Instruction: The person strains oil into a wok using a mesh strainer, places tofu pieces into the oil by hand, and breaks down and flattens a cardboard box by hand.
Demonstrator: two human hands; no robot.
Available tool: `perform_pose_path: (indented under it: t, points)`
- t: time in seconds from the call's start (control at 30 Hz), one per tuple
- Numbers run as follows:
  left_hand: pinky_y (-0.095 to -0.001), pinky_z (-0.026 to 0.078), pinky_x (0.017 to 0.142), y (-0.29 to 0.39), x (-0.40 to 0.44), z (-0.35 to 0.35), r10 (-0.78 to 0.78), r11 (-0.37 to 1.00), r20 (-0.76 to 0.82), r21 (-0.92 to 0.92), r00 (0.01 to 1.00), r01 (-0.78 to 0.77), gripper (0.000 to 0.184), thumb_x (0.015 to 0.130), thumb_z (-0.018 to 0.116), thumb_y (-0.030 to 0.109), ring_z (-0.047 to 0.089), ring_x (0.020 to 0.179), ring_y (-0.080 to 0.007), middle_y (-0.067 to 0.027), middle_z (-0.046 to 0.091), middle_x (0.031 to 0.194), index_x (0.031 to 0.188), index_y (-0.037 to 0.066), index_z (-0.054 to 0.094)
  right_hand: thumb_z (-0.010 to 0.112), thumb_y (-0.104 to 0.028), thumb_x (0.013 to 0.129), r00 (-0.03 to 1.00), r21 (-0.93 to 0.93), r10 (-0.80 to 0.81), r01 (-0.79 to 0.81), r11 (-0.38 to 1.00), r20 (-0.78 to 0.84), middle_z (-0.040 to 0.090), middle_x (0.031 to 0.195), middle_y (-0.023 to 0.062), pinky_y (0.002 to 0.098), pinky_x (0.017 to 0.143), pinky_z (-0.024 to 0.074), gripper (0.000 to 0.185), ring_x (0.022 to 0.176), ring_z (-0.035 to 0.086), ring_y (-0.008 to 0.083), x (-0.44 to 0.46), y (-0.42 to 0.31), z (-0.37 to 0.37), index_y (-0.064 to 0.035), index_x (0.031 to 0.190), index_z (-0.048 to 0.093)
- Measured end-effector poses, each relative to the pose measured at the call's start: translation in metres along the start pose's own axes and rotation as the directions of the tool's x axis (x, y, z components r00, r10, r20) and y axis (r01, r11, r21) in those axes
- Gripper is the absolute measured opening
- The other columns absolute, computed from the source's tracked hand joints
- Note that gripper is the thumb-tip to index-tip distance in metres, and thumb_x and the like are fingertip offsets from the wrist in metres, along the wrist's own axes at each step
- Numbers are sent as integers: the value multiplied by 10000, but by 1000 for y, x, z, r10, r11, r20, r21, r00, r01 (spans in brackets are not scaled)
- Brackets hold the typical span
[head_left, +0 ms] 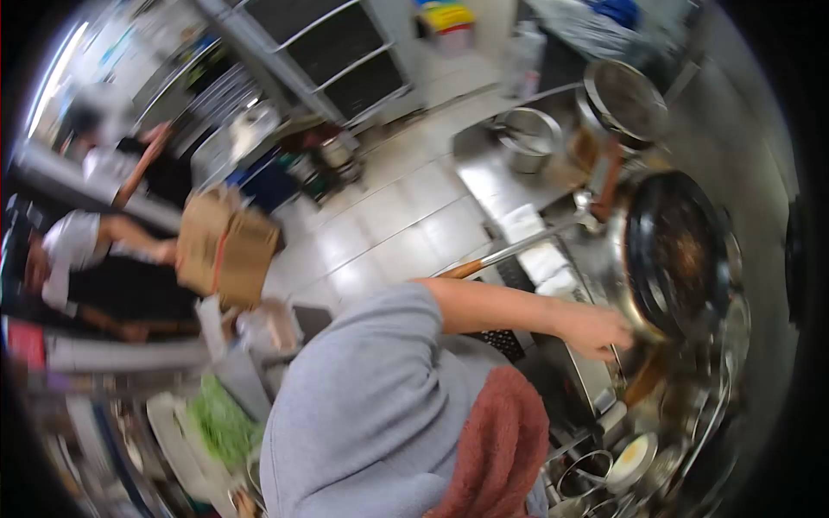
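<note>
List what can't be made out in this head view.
In the head view:
- Left hand: what, if anything, it grips; too blurred.
- Right hand: not visible, perhaps outside the frame.
- Black pan: contents, dark and blurred.
- Brown package: contents, hidden by its sides.

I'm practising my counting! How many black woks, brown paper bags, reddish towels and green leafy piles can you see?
Black wok: 1
Brown paper bag: 1
Reddish towel: 1
Green leafy pile: 1
Total: 4

Round black wok, glossy, brownish inside, on the metal stove
</note>
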State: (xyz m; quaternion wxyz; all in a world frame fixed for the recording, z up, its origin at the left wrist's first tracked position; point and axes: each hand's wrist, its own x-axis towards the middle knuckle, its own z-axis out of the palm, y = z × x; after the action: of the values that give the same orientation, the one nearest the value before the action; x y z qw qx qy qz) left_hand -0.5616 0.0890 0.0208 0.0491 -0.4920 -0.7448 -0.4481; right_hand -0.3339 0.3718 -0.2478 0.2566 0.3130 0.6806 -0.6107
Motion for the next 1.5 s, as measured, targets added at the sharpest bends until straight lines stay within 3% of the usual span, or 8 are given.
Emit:
perform_pose_path:
  t: [0.07, 0.2, 0.37, 0.63, 1.0, 1.17, 1.33, 1.5]
  points:
    - [-400, 485, 692, 6, -69, -38, -184, 948, 321, -191, 929, 254, 191, 891, 593, 191, 611, 780, -300, -182, 622, 855, 872, 2, 600, 606, -140, 891, 999, -82, 34, -31, 996, 38, 641, 845, 53, 280, 532, 527, 233, 669, 622, 152, 53, -5, -9, -72, 1113, 582]
    - [-370, 500, 842, 30, -262, -105, -795, 464, -475, -74, 378, 883, 264, 872, 620, 147, 637, 919, -267, -154, 664, 1031, 1103, 20, 624, 607, -140, 900, 972, -355, -49, 132, 926, 231, 634, 823, 44, 266, 514, 524, 218, 663, 620, 144, 73, -66, 14, -78, 1107, 583]
    - [-435, 421, 975, 184, -403, -170, -125, -338, -976, -127, -178, 933, 487, 732, 745, 167, 521, 1114, -382, -222, 567, 1154, 1158, 28, 554, 605, -148, 914, 923, -366, 109, 37, 930, 368, 638, 838, 41, 257, 528, 534, 218, 676, 622, 129, 88, -113, 57, -70, 1116, 574]
    - [-563, 238, 1105, 216, -507, -94, -322, -733, -947, 253, 6, 631, 745, 781, 623, 66, 185, 1396, -481, -310, 213, 1498, 1460, 67, 315, 598, -168, 926, 857, -341, 44, 157, 927, 513, 650, 885, 53, 247, 572, 535, 261, 733, 630, 127, 57, -158, 198, -27, 1144, 570]
    - [-364, 472, 885, 319, -453, -186, -186, -8, -981, -50, -50, 999, 585, 856, 551, -54, 604, 1103, -348, -278, 581, 1188, 1407, -25, 359, 638, -99, 888, 425, -193, -135, 642, 742, 895, 633, 869, 32, 226, 631, 476, 283, 721, 573, 83, -93, -278, 369, 23, 1137, 581]
    - [-337, 474, 904, 306, -462, -204, -297, 798, -926, -375, -233, 472, 427, 911, 599, 47, 608, 1036, -231, -141, 587, 1201, 1300, -35, 442, 611, -159, 922, 249, 67, -390, 764, 642, 887, 594, 1167, 99, 269, 783, 494, 407, 977, 590, 133, -117, -327, 466, -15, 1285, 497]
    - [-398, 497, 930, 237, -502, -224, -473, 879, -881, -471, 6, 78, 495, 887, 573, 1, 591, 1104, -282, -179, 561, 1235, 1344, -20, 381, 641, -166, 897, 253, 341, -721, 749, 568, 645, 516, 1298, 168, 359, 1003, 417, 497, 1206, 510, 252, -130, -378, 501, -34, 1331, 438]
    - [-393, 489, 929, 205, -475, -244, -545, 833, -837, -536, 44, 138, 504, 877, 610, 31, 596, 1089, -262, -164, 574, 1226, 1332, -26, 398, 717, -132, 764, -501, 147, -761, 861, -487, 412, 508, 1313, 155, 407, 1008, 409, 534, 1209, 491, 325, -187, -431, 484, -80, 1256, 518]
